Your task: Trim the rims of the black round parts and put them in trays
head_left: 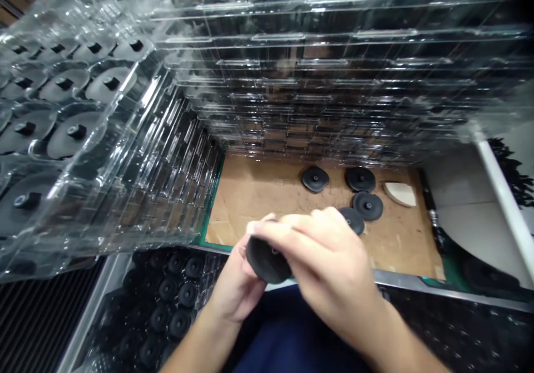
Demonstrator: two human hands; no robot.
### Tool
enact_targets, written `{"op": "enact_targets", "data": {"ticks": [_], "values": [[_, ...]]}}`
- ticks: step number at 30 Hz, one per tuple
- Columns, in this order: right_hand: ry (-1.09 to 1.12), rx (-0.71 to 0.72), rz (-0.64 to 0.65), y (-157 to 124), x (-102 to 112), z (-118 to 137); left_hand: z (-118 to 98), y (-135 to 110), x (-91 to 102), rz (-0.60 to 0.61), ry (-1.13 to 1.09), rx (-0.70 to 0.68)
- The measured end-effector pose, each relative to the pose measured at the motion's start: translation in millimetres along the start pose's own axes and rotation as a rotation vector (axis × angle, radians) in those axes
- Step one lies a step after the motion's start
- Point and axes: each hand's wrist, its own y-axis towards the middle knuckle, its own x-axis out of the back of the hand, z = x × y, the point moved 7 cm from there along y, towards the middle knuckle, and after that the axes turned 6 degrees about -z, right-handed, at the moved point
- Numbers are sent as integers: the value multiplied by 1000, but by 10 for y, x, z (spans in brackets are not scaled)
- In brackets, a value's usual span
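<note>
Gripping with the left hand (pixel 238 290) a black disc (pixel 266 264), matte, round-edged and tilted, its small hub partly showing, held at the near edge of the cardboard (pixel 246 189). Curling the right hand (pixel 334 256) over its upper edge; cannot tell whether pinching. Hemmed by stacked clear trays (pixel 292 86) at left and beyond, with cardboard surface showing for movement left of the loose discs (pixel 315 178).
</note>
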Motion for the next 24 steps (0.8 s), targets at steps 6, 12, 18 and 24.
{"op": "enact_targets", "data": {"ticks": [6, 12, 18, 24], "values": [[445, -438, 402, -476, -132, -315, -55, 20, 6, 97, -147, -29], [453, -773, 27, -664, 8, -731, -45, 16, -121, 165, -159, -7], [237, -303, -140, -151, 119, -205, 0, -39, -164, 75, -100, 45], [168, -220, 191, 40, -194, -69, -34, -36, -148, 17, -118, 5]]}}
